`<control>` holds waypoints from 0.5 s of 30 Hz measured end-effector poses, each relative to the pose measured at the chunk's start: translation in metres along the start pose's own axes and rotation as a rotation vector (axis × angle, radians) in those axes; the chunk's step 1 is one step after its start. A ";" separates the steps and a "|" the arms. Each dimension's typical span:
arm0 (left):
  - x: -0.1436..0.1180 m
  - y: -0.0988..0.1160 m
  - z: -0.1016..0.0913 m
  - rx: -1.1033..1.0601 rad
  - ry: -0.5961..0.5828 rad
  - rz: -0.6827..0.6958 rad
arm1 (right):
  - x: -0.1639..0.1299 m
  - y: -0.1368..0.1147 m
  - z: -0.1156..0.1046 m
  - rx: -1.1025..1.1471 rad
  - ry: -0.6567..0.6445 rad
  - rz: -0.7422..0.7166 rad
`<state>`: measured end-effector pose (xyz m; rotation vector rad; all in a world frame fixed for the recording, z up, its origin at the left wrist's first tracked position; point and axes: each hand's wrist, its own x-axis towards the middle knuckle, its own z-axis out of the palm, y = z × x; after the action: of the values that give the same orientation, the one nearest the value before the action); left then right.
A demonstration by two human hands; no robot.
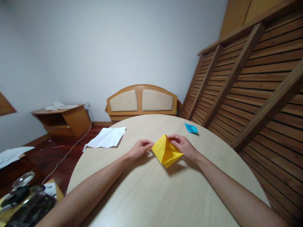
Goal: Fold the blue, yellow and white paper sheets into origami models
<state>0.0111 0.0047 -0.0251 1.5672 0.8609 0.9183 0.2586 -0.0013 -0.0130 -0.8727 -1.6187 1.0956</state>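
A partly folded sheet of yellow origami paper is held between my hands just above the round table. Its layers stand apart on the right, making an open pocket, and a pointed flap sticks out toward the lower right. My left hand pinches the paper's left corner between thumb and forefinger. On the far side, my right hand grips the upper right edge, its fingertips partly hidden behind the paper. Beyond my right hand lies a small blue folded paper piece.
Creased white paper lies at the table's left edge. A wooden headboard stands behind the table, and a slatted wooden frame leans along the right. At lower left are glass items; a cable crosses the floor.
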 end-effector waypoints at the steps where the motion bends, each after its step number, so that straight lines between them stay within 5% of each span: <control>1: 0.001 -0.001 0.000 0.010 0.004 0.007 | -0.001 0.000 0.001 0.015 -0.002 0.006; 15: -0.008 0.008 0.007 0.101 -0.088 -0.074 | 0.001 0.002 0.004 0.014 0.026 0.040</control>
<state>0.0139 -0.0066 -0.0195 1.6388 0.9082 0.7578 0.2546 -0.0003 -0.0147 -0.9100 -1.5767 1.1178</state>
